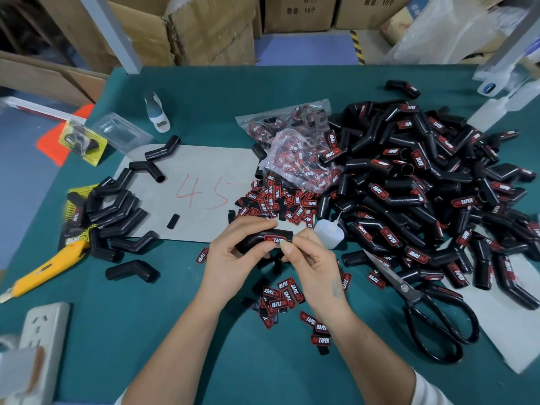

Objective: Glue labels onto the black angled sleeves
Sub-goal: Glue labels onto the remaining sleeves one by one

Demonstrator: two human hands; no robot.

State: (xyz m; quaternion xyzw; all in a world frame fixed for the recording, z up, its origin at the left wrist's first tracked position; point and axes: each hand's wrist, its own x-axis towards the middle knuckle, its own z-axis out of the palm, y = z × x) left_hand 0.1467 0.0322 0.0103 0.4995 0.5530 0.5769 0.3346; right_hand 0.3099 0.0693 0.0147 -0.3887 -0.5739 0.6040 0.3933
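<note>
Holding a black angled sleeve (263, 240) just above the tabletop (181, 331) w/ both hands, centre of view. Left hand (233, 258) wraps its fingers round the sleeve's left end from behind, grip curled on it. Right hand (309, 264) pinches the sleeve's right end, thumb pressing on a red/black PROTAPER label (274, 238) that sits on the sleeve's front face.

Loose labels (280, 293) lie scattered on the tabletop under & between the wrists; a bigger heap of labels (271, 200) lies just beyond the hands, next to a clear plastic bag (295, 159) w/ more labels inside. A small white glue bottle (328, 232) lies on its side just right of the held sleeve, nozzle pointing up-right.

Right side: big pile of labelled sleeves (423, 194). Left side: smaller group of plain sleeves (114, 211) w/o labels, partly on a grey sheet (198, 171) marked "45" in red. Black-handled scissors (429, 311) lie near the right forearm, blades toward the glue bottle. Yellow utility knife (43, 270) at far left, white power strip (43, 331) at lower-left corner. Cardboard boxes (204, 27) stand behind the tabletop
</note>
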